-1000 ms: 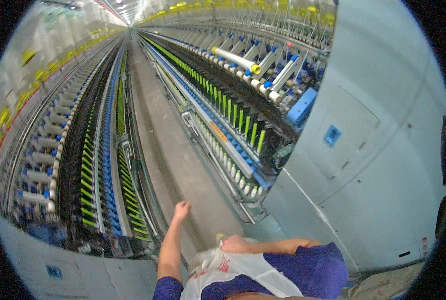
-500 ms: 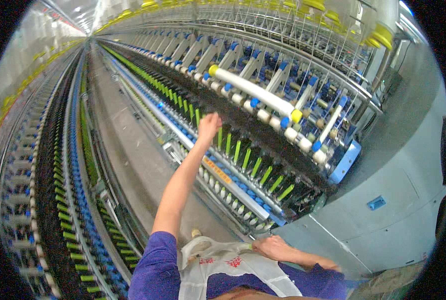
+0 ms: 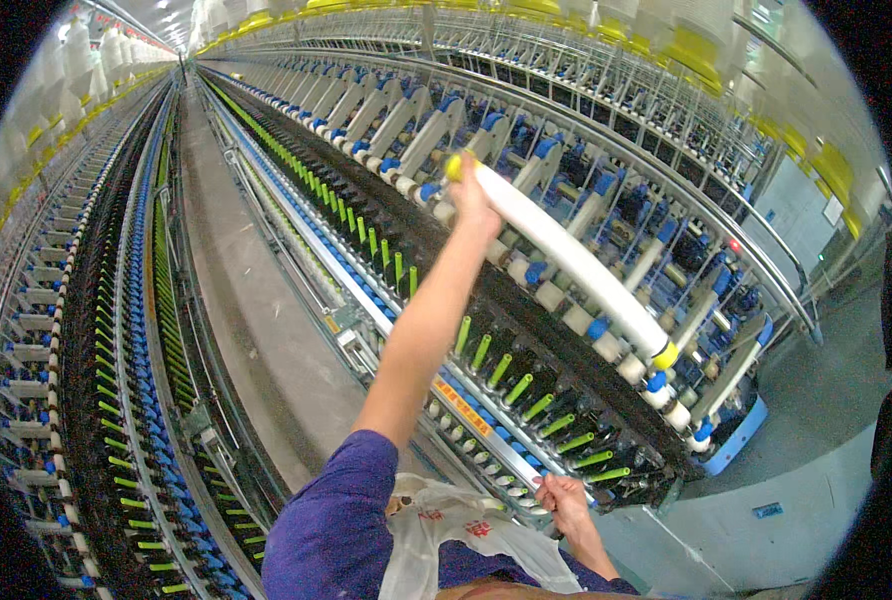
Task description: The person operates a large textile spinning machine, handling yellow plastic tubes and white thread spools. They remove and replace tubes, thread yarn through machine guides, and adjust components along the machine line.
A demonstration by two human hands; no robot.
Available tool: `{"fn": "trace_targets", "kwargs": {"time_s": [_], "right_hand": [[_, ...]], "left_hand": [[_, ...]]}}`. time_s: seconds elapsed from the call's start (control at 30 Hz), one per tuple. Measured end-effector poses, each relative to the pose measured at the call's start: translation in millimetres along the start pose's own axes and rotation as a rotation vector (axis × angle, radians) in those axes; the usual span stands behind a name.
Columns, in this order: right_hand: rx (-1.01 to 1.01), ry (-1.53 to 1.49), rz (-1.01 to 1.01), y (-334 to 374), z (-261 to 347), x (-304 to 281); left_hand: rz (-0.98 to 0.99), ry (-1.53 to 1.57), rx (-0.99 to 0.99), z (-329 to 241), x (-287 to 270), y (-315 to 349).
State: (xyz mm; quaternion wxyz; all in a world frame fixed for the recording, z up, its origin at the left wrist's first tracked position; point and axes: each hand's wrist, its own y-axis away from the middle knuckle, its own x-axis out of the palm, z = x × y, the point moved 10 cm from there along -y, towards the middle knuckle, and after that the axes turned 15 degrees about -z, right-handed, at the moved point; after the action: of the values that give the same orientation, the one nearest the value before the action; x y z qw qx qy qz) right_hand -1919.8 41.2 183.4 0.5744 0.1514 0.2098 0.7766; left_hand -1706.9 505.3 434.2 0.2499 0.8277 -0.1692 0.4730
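My left hand (image 3: 476, 208) is up at the centre of the frame, fingers bent against the upper-left yellow end of the long white roller (image 3: 571, 255); how far they close round it is hidden. My right hand (image 3: 568, 503), low and right of centre, is loosely curled beside a metal rail (image 3: 516, 462), and I cannot tell whether it pinches anything. The roller's long axis slants from my left hand down to the right, above the row of small white rollers (image 3: 578, 318); its far yellow end is well apart from both hands. Below that row stand green spindles (image 3: 519, 388). The grey floor (image 3: 276, 350) runs toward the upper left, with another machine (image 3: 136, 350) beyond it.
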Motion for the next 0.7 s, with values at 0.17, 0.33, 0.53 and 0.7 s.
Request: {"fn": "trace_targets", "kwargs": {"time_s": [0.17,0.33,0.53,0.7], "right_hand": [[-0.143,-0.065,-0.053,-52,55,76],[-0.658,0.010,0.105,-38,164,285],[-1.622,-0.117,-0.043,91,304,494],[-1.722,0.169,0.112,114,326,630]], "left_hand": [[0.395,-0.055,0.245,-222,-11,27],[0.361,-0.296,0.159,-293,-88,31],[0.246,-0.324,0.141,-330,-168,12],[0.136,-0.362,0.375,-420,-186,-24]]}}
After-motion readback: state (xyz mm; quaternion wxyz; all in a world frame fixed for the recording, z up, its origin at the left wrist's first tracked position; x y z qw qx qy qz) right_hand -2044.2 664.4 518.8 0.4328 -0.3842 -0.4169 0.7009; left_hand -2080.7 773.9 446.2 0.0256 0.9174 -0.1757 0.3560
